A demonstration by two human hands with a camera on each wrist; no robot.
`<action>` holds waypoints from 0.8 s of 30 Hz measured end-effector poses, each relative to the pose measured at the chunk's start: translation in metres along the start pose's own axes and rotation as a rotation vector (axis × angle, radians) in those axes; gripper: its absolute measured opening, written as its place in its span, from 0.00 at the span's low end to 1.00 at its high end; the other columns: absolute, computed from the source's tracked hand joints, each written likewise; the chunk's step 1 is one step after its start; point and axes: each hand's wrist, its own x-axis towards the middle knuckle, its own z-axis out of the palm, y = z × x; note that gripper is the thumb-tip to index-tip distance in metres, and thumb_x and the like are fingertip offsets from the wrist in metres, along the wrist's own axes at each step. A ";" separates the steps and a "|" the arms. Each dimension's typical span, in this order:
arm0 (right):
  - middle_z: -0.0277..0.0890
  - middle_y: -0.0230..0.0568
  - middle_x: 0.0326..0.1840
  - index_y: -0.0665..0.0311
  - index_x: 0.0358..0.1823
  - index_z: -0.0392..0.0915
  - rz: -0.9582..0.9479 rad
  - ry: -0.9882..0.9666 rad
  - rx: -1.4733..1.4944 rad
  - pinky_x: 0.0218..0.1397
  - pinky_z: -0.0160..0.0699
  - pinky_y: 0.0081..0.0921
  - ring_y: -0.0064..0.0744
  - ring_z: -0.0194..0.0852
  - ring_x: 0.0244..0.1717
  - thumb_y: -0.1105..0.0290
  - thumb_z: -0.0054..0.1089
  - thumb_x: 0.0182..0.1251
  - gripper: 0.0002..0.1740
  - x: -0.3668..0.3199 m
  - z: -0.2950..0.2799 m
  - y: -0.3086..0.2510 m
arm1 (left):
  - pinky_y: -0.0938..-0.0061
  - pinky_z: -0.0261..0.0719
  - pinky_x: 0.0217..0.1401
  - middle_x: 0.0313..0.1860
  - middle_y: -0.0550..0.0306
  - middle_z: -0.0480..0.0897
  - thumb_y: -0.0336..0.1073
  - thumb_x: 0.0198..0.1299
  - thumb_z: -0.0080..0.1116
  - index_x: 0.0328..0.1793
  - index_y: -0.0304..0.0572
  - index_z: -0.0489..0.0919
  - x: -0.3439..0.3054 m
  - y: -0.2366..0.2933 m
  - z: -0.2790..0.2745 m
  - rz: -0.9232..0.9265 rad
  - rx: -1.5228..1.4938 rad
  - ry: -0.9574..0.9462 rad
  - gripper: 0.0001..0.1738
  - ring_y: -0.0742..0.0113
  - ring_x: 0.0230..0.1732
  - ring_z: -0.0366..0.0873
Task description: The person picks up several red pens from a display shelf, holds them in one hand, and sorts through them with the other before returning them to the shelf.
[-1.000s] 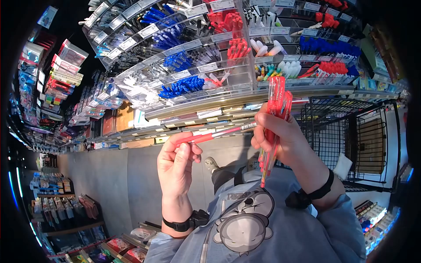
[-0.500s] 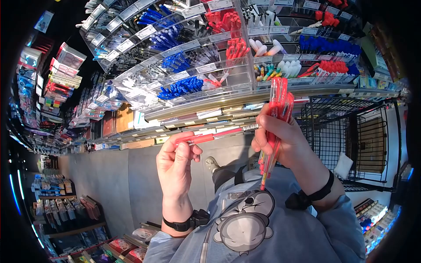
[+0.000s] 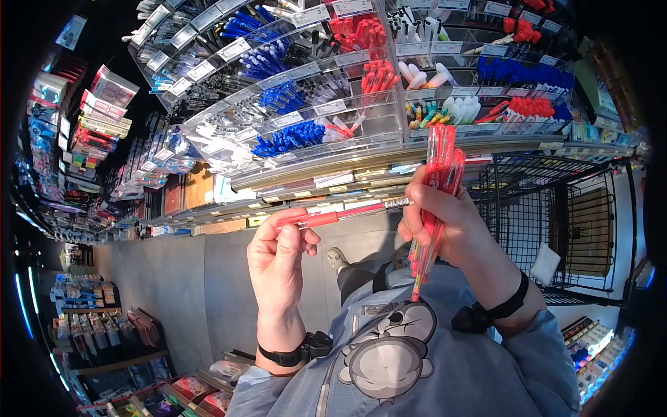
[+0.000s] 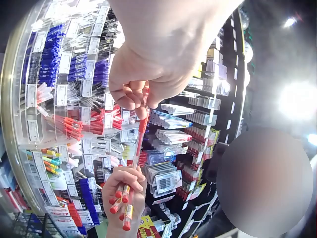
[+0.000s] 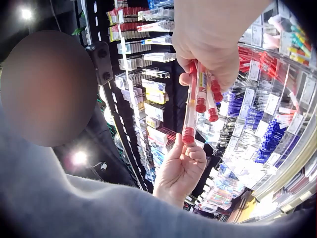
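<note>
Here, centre right, gripped in the right hand (image 3: pixel 445 219): bundle of red pens (image 3: pixel 441 149), middle hidden by fingers (image 3: pixel 425 197). At centre, pinched in the left hand (image 3: pixel 278 264): single red pen (image 3: pixel 326 219), far end perhaps touching the bundle. Above, pen racks (image 3: pixel 306 104); rightward, wire basket (image 3: pixel 549 201).

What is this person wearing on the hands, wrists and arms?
Left hand and right hand are bare, ungloved. Each wrist has a black strap with a small black camera unit. Light blue-grey sleeves reach the wrists.
</note>
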 end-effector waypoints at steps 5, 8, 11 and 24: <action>0.71 0.38 0.15 0.62 0.34 0.71 -0.007 -0.008 -0.012 0.29 0.74 0.28 0.23 0.65 0.13 0.68 0.55 0.63 0.06 0.000 -0.001 0.001 | 0.81 0.72 0.33 0.29 0.56 0.80 0.36 0.66 0.50 0.51 0.33 0.75 0.001 -0.001 -0.002 -0.001 -0.002 0.002 0.14 0.74 0.30 0.75; 0.71 0.38 0.15 0.62 0.34 0.71 0.001 0.011 -0.017 0.29 0.73 0.28 0.23 0.65 0.13 0.68 0.55 0.63 0.06 0.000 -0.001 0.001 | 0.80 0.72 0.34 0.30 0.55 0.80 0.36 0.66 0.50 0.51 0.32 0.75 0.002 -0.001 -0.001 0.006 0.001 0.007 0.14 0.74 0.30 0.75; 0.71 0.39 0.15 0.62 0.34 0.72 -0.005 0.003 -0.012 0.30 0.73 0.28 0.23 0.65 0.13 0.68 0.55 0.63 0.06 0.001 -0.002 0.002 | 0.80 0.72 0.34 0.30 0.55 0.80 0.36 0.66 0.51 0.51 0.32 0.75 0.002 -0.002 -0.003 0.001 -0.003 -0.009 0.14 0.74 0.31 0.75; 0.71 0.39 0.15 0.62 0.34 0.72 -0.010 -0.008 -0.001 0.30 0.73 0.29 0.24 0.65 0.13 0.69 0.55 0.63 0.05 0.002 -0.003 0.004 | 0.81 0.72 0.34 0.29 0.56 0.80 0.36 0.66 0.51 0.51 0.33 0.75 0.002 -0.003 -0.003 -0.007 -0.013 0.000 0.14 0.74 0.31 0.75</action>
